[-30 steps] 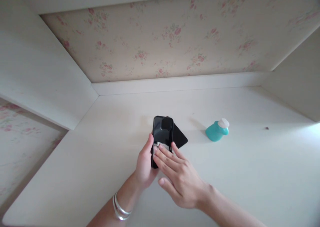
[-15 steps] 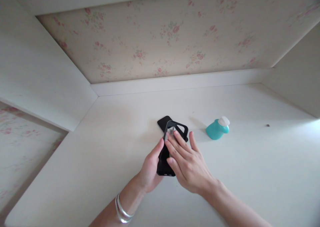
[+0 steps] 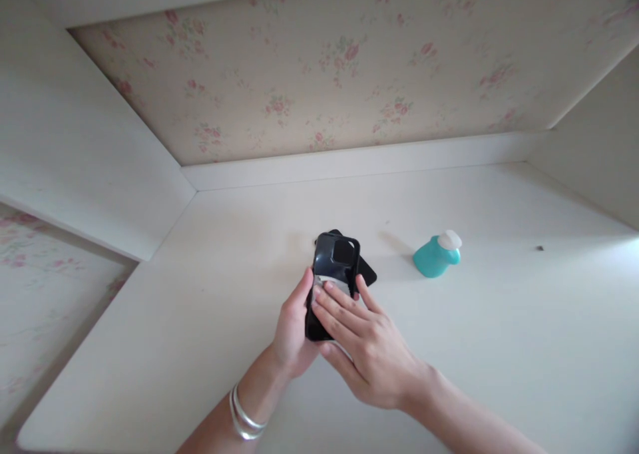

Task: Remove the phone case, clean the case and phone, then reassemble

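Gripping the black phone case at its edge, the left hand has turned it flat again; the right hand, fingers extended, presses a small wipe onto it, rubbing nearer the lower half.

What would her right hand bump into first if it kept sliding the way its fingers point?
The right hand already lies on the black phone case; past that, probably the dark flat object behind it, though depth is unclear.
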Motion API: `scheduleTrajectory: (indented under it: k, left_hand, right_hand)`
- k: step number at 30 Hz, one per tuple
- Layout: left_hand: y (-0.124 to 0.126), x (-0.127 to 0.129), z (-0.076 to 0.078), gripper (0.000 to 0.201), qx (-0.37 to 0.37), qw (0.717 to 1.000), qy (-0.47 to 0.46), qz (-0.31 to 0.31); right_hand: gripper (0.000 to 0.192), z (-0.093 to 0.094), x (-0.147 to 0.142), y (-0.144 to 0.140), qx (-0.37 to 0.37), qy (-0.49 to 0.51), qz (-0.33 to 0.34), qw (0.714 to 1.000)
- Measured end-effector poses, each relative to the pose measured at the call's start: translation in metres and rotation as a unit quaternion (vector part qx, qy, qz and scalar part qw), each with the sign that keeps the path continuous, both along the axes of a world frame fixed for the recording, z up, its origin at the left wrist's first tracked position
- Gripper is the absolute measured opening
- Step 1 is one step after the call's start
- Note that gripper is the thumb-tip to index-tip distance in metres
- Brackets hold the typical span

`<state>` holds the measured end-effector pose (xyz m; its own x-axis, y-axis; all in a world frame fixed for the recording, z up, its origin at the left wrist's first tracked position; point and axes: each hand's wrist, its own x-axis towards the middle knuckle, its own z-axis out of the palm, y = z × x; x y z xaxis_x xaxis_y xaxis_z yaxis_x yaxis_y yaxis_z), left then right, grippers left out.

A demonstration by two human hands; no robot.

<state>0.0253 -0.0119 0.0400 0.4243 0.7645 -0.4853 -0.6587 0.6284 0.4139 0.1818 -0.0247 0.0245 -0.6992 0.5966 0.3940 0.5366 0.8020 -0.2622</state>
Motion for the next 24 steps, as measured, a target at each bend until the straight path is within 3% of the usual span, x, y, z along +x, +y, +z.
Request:
scheduleTrajectory:
  k: [6, 10, 16, 19, 21, 24]
  left_hand:
    - [0.003, -0.002, 0.002, 0.065, -0.009, 0.999, 0.014, 0.042]
    - [0.005, 0.000, 0.001, 0.057, -0.004, 0.999, 0.014, 0.050]
    - [0.010, -0.005, 0.004, 0.046, 0.046, 0.991, -0.040, 0.119]
    - [0.011, -0.005, 0.004, 0.036, 0.066, 0.988, -0.058, 0.129]
    - [0.012, -0.005, 0.002, 0.031, 0.068, 0.987, -0.060, 0.134]
    - [0.014, -0.005, -0.001, 0.030, 0.059, 0.985, -0.044, 0.156]
  right_hand:
    - [0.045, -0.012, -0.004, 0.000, 0.033, 0.085, 0.050, 0.995]
    - [0.045, -0.014, -0.002, 0.004, 0.027, 0.154, 0.053, 0.986]
    - [0.046, -0.011, 0.000, 0.003, -0.013, 0.222, 0.036, 0.974]
    - [0.044, -0.010, 0.000, 0.001, -0.032, 0.290, -0.014, 0.956]
    - [0.032, -0.011, -0.001, 0.001, -0.067, 0.337, -0.082, 0.935]
    - [0.016, -0.013, -0.003, 0.006, -0.214, 0.383, -0.197, 0.877]
